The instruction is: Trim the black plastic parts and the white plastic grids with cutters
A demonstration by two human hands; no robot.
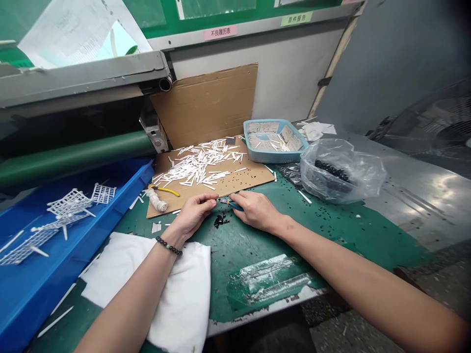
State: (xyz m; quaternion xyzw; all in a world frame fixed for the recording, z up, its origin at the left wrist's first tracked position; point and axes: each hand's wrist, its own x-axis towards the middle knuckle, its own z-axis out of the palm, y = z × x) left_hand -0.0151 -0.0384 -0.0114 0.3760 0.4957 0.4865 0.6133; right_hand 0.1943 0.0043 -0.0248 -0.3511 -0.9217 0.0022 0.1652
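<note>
- Blue-handled pliers (231, 205) are sitting in your right hand (257, 211), its fingers closing around the handles while the small metal nose points toward your left hand (195, 214).
- Your left hand is reaching in with its fingers curving near the pliers' tips; you are bringing both hands together low over the table (239, 250), though I can't tell whether those fingers are pinching anything.
- Small black plastic bits (221, 220) are lying in a loose heap just below your hands, directly on the worn green table mat, with more scattered across it.
- A brown cardboard sheet (253, 177) is lying flat ahead of your hands, carrying a jumble of thin white plastic sticks (198, 166), matte and straight-edged.
- Yellow-handled pliers (165, 191) and a twisted white cloth (157, 201) are lying on that sheet's near corner, just beside your left hand.
- White plastic lattice pieces (69, 203) are resting in a blue plastic crate (37, 279) on your left, and a soft white cloth (180, 289) is draping under your left forearm.
- A crinkled clear plastic bag (342, 171) is holding more black bits, next to a pale blue basket (275, 158) lined with printed paper.
</note>
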